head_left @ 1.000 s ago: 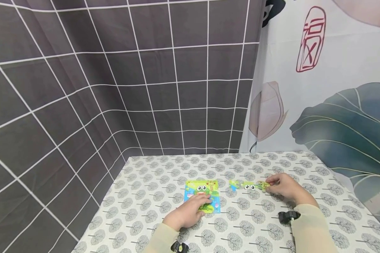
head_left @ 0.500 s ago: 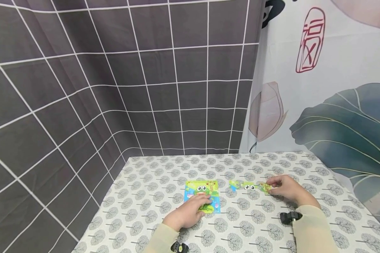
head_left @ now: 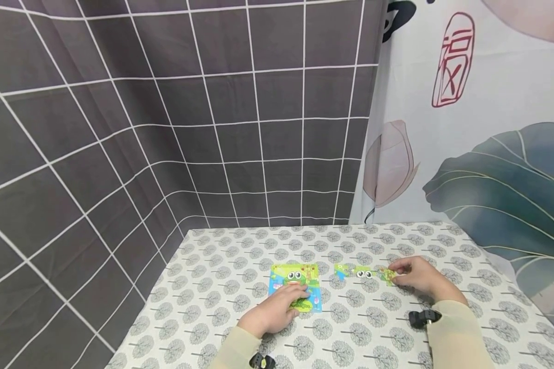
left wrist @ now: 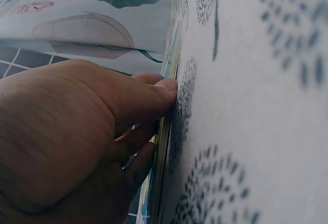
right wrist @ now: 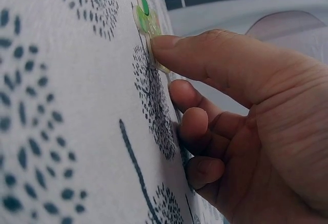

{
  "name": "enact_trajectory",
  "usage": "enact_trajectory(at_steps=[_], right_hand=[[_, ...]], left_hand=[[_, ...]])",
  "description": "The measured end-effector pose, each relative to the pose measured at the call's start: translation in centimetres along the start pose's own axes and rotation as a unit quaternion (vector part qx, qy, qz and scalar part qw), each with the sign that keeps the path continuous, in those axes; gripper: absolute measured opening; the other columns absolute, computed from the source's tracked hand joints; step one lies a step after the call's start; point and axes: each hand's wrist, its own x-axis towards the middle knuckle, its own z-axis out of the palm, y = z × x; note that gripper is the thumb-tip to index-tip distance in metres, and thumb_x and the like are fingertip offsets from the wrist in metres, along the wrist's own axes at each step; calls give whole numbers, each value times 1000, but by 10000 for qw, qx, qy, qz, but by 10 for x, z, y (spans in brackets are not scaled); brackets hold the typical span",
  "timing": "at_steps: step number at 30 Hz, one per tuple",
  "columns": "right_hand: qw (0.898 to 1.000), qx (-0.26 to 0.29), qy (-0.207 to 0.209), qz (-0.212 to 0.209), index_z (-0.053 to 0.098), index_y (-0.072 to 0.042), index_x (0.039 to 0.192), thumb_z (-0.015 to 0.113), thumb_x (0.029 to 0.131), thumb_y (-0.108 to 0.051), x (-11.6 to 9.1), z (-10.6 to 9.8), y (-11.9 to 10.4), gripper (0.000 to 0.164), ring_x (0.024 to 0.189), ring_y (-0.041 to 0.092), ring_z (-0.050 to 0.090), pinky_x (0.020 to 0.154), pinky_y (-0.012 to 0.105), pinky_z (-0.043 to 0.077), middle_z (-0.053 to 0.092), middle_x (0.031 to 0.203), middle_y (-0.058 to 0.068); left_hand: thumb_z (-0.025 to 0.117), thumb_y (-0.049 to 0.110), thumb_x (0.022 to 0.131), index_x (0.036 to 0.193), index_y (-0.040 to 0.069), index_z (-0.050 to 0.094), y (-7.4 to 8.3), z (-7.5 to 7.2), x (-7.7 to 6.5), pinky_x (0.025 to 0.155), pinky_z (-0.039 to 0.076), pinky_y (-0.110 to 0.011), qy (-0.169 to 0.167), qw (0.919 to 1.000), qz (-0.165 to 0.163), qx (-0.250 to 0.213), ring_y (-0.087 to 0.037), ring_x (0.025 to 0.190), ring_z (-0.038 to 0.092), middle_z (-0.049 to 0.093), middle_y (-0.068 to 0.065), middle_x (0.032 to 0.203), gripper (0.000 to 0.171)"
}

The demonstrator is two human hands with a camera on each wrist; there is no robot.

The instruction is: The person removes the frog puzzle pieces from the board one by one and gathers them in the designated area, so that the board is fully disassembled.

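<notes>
Head view is showing one frog picture (head_left: 299, 278), eyes on the far side, lying on the tree cloth (head_left: 240, 261). One left hand (head_left: 277, 306) is resting loose fingers on it; only left wrist view is showing the thumb touching its edge. Right of it, three puzzle pieces (head_left: 362, 272) are making a row, running left to right. One right hand (head_left: 417, 277) is pinching the row's right end; right wrist view is showing three bent fingers.

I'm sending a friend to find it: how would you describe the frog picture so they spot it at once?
Start at the table with grey tree prints, then find the left hand. Under its fingers lies the frog picture, green and blue. It is a whole square, while the pieces beside it, by the right hand, form only a narrow strip.
</notes>
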Motion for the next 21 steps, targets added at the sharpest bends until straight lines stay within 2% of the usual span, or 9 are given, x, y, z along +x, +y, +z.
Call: enact_trajectory(at_steps=[5, 15, 21], right_hand=[[10000, -38, 4, 24, 76, 0, 114, 88, 77, -12, -2, 0, 0, 41, 90, 22, 59, 81, 36, 53, 66, 98, 6], [9999, 23, 51, 119, 70, 3, 125, 77, 93, -20, -6, -6, -4, 40, 90, 23, 59, 74, 35, 54, 65, 101, 8], [9992, -267, 218, -184, 72, 1, 122, 72, 98, -22, -1, -7, -22, 33, 84, 22, 58, 66, 35, 53, 65, 95, 5]], left_hand=[[65, 11, 100, 151, 18, 55, 1, 0, 0, 126, 29, -48, -25, 10000, -24, -21, -22, 153, 34, 42, 2, 164, 53], [66, 10, 100, 150, 19, 57, 0, 3, 2, 125, 30, -48, 49, 9997, -96, -200, -21, 153, 35, 43, 5, 163, 51], [67, 11, 100, 148, 19, 60, -2, 4, 3, 126, 29, -48, 71, 9996, -226, -176, -20, 153, 34, 43, 7, 163, 49]])
